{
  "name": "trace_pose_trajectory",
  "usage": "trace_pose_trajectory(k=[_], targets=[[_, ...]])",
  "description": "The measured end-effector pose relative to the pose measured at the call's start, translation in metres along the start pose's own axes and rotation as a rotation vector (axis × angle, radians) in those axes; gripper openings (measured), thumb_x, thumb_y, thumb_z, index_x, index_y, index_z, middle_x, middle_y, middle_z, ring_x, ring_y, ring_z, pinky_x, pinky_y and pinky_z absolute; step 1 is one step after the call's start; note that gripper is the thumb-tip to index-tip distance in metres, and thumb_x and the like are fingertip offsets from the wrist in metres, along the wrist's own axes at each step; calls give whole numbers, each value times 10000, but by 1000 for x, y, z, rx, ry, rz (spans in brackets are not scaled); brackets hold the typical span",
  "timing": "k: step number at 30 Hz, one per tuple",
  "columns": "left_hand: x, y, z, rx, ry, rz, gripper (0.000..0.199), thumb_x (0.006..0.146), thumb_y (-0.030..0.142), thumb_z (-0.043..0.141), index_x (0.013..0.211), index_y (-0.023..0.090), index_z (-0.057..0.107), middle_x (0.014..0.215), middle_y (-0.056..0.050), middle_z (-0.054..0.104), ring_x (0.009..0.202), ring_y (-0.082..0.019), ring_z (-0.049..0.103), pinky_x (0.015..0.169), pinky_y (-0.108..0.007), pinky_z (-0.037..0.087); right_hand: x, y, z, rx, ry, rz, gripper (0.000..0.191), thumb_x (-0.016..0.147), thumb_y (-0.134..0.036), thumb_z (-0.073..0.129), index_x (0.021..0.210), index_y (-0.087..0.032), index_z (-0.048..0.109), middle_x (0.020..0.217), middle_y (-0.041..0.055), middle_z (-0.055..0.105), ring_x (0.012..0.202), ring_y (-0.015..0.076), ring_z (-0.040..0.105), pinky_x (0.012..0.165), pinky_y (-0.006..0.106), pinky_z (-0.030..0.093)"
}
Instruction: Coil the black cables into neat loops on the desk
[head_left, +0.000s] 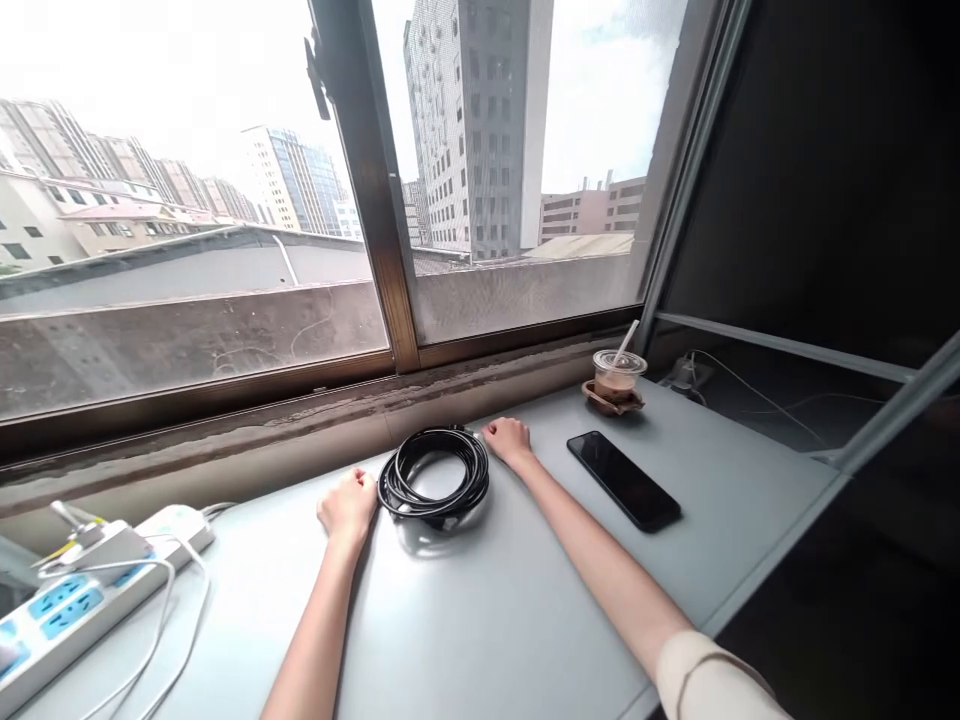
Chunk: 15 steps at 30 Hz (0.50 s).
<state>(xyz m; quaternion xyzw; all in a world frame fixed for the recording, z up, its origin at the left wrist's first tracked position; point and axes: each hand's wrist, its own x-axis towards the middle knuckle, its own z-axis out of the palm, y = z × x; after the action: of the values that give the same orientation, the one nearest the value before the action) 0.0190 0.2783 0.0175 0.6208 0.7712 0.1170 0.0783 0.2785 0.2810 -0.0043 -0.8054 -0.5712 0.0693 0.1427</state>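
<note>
Two closed fists: my left hand (349,508), my right hand (508,441) | black cable coil (476,475) between, looped presumably against tangling | phone (624,480) right of right hand

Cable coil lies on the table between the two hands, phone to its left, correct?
No: the head view shows the phone to the right of the cable coil, which does lie on the table between the left hand and right hand.
</note>
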Motion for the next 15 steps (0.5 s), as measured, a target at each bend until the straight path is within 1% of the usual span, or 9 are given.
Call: trace_pose_trajectory(k=[8,15], targets=[[-1,0,0,6,3,-10,364,839,304,319,985,225,644,1065,-123,677,1005,-303,611,778,-346,428,1,2,2,23,-3,-12,282,908,-363,513,1069,-148,599,1072,71,618,950,177,601,840,392,496],[-2,0,1,7,19,-13,352,832,290,334,978,225,649,1034,-128,685,985,-308,616,759,-345,426,1,2,2,27,-9,-14,280,910,-366,509,1062,-149,602,1066,71,620,948,174,601,842,392,495]])
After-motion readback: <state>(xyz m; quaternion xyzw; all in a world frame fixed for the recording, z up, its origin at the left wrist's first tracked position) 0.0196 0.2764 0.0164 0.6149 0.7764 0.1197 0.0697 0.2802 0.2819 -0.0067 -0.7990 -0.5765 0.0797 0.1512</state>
